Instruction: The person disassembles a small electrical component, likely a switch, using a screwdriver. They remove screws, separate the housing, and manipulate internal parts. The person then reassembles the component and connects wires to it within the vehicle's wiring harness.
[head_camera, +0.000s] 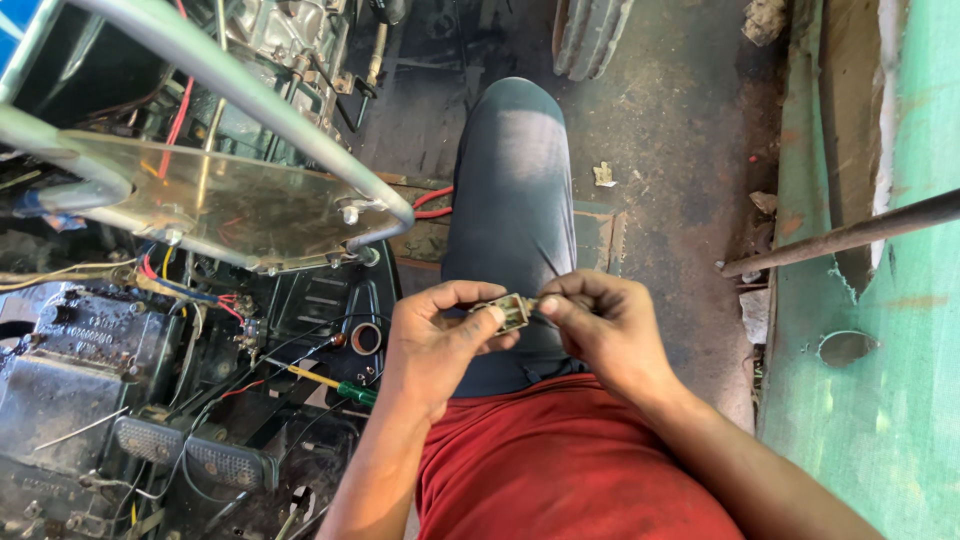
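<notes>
Item: small connector block (514, 311), pale, boxy, with dull metal showing at its face. It is held over the lap, pinched between both hands above a knee in dark grey cloth (510, 190). The left hand (435, 345) is closed on its near end with thumb and forefinger; the right hand (605, 330) is closed on the far end, fingertips pressed to something thin there, too small to be identified. Whether the piece is being joined or pulled apart cannot be told; it is judged to be mid-handling, not yet fitted anywhere.

Below the hands: a red shirt (560, 470), soft and creased.

Left of the left hand: a screwdriver (335, 385) with yellow shaft and green handle, laid among loose black, red and yellow wires (215, 300); two ribbed pedals (190, 450); oily, dark cast metal.

Further left and beyond: a scratched clear plate (230, 205) bolted under a bent grey metal tube (250, 100).

Right of the right hand: a rusty rod (850, 235) against a chipped green wall (900, 400).

Beyond the hands: grimy concrete floor (680, 130) and a ridged tyre (590, 35).
</notes>
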